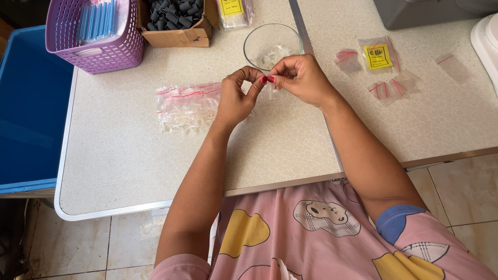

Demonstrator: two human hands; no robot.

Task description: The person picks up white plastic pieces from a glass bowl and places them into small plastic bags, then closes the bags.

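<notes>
You pinched a small clear bag [269, 91] between the fingers of both hands at upper centre of the frame, above the tabletop [129, 166]. Your left hand [236, 98] gripped the bag's top edge with thumb and forefinger pressed together; your right hand [301, 78] met it from the right, its fingertips [272, 79] closed on the same edge, so the bag hung just below them. A glass bowl [273, 44] stood just behind your hands, a pile of clear bags [187, 106] lay to the left, and a purple basket [96, 33] sat at upper left.
</notes>
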